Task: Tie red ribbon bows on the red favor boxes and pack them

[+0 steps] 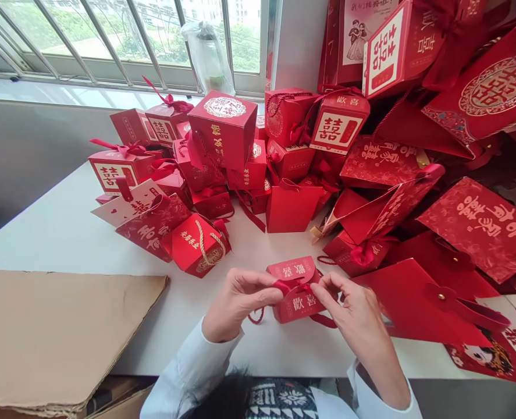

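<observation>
A small red gift box [299, 305] with gold-white Chinese characters sits on the white table in front of me. Across its top runs a dark red ribbon [289, 285], gathered in the middle. My left hand [242, 297] pinches the ribbon's left part between thumb and fingers. On the other side my right hand [347, 299] pinches the ribbon near the middle, its fingertips partly hiding it. A twisted red cord [256, 317] shows at the box's left side, and a loose ribbon tail lies at its lower right.
Red boxes [223, 125] are heaped at the back, by a barred window. Red gift bags [480, 227] pile up on the right. A box with a gold rope handle [199, 244] stands left of centre. Brown cardboard [57, 331] covers the table's left front [240, 355].
</observation>
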`<state>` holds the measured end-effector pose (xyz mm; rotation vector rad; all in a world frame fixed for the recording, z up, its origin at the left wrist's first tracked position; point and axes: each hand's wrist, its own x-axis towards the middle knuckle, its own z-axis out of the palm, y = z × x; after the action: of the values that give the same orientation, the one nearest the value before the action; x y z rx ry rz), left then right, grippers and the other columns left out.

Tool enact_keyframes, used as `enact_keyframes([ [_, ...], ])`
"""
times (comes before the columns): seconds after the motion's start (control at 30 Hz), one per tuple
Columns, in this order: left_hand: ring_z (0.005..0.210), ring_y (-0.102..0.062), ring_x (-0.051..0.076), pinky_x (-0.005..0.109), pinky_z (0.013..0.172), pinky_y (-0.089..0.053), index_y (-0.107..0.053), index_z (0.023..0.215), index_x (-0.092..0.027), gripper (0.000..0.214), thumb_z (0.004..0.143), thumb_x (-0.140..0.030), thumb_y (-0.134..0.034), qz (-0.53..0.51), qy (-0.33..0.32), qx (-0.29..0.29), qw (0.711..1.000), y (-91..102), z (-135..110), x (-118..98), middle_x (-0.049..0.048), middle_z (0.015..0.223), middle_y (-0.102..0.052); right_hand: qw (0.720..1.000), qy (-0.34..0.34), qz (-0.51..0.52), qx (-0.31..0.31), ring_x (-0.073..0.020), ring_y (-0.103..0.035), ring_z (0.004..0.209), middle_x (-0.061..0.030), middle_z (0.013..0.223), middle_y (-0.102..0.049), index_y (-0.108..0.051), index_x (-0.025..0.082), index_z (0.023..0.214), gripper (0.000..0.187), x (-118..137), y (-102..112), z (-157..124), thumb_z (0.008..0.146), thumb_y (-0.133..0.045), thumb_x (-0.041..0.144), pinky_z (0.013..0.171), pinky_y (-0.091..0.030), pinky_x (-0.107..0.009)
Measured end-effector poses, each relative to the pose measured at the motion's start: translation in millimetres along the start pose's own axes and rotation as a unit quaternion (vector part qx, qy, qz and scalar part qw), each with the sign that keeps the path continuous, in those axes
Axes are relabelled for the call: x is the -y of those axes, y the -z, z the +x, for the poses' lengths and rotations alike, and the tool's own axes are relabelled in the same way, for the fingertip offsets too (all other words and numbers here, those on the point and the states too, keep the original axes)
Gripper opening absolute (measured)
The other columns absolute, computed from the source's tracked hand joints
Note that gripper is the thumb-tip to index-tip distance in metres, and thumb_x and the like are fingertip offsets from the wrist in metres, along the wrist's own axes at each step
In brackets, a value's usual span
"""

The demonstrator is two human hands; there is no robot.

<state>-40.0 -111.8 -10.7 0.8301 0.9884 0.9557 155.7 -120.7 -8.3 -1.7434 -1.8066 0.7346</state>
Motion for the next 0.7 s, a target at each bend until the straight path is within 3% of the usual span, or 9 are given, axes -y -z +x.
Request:
enact_keyframes([
  [0.13, 0.052, -0.046, 0.008, 0.020, 0.045, -0.037, -0.070, 0.059, -0.013, 0.027, 0.058, -0.038, -0.080, -0.004, -0.047, -0.044, 0.998, 1.2, 8.7, 1.2, 0.0024, 0.062, -0.059, 0.997, 0.013, -0.068, -0.043, -0.0105, -0.042, 0.045, 0.0041, 0.053, -0.051, -0.051, 0.022, 0.062, 0.028, -1.9, -3.7, 0.2, 0.086, -0.050, 0.037, 0.044, -0.030, -0.022],
  [0.27, 0.047, -0.039, 0.005, 0.017, 0.039, -0.030, -0.067, 0.057, -0.012, 0.031, 0.059, -0.040, -0.080, 0.020, -0.012, -0.085, 0.996, 16.0, 8.2, 7.3, -0.0019, 0.058, -0.050, 0.992, 0.008, -0.107, -0.073, -0.0107, -0.038, 0.042, 0.0045, 0.050, -0.049, -0.050, 0.022, 0.060, 0.028, -1.5, -4.2, 1.0, 0.084, -0.050, 0.037, 0.043, -0.027, -0.022],
  [0.37, 0.050, -0.045, 0.007, 0.018, 0.044, -0.037, -0.065, 0.057, -0.012, 0.035, 0.055, -0.042, -0.082, -0.016, 0.025, -0.094, 0.995, 28.3, 4.3, 15.3, -0.0015, 0.056, -0.052, 0.992, 0.005, -0.108, -0.060, -0.0102, -0.037, 0.043, 0.0048, 0.052, -0.050, -0.048, 0.022, 0.061, 0.026, -0.5, -6.4, 1.5, 0.084, -0.049, 0.035, 0.045, -0.028, -0.021],
  [0.5, 0.049, -0.046, 0.007, 0.019, 0.046, -0.040, -0.062, 0.054, -0.012, 0.041, 0.052, -0.047, -0.083, -0.070, 0.069, -0.044, 0.994, 33.5, -0.9, 21.3, -0.0020, 0.051, -0.051, 0.992, 0.008, -0.111, -0.056, -0.0109, -0.038, 0.045, 0.0043, 0.054, -0.050, -0.047, 0.022, 0.062, 0.026, -0.7, -9.7, 1.8, 0.084, -0.048, 0.035, 0.046, -0.029, -0.022],
  [0.7, 0.043, -0.042, 0.005, 0.017, 0.039, -0.029, -0.071, 0.057, -0.013, 0.031, 0.053, -0.041, -0.084, -0.026, 0.086, 0.081, 0.993, 18.3, -6.0, 11.0, -0.0002, 0.053, -0.054, 0.994, 0.009, -0.101, -0.040, -0.0114, -0.039, 0.047, 0.0042, 0.054, -0.049, -0.048, 0.022, 0.062, 0.027, -1.2, -8.9, 2.0, 0.085, -0.046, 0.036, 0.046, -0.028, -0.022],
])
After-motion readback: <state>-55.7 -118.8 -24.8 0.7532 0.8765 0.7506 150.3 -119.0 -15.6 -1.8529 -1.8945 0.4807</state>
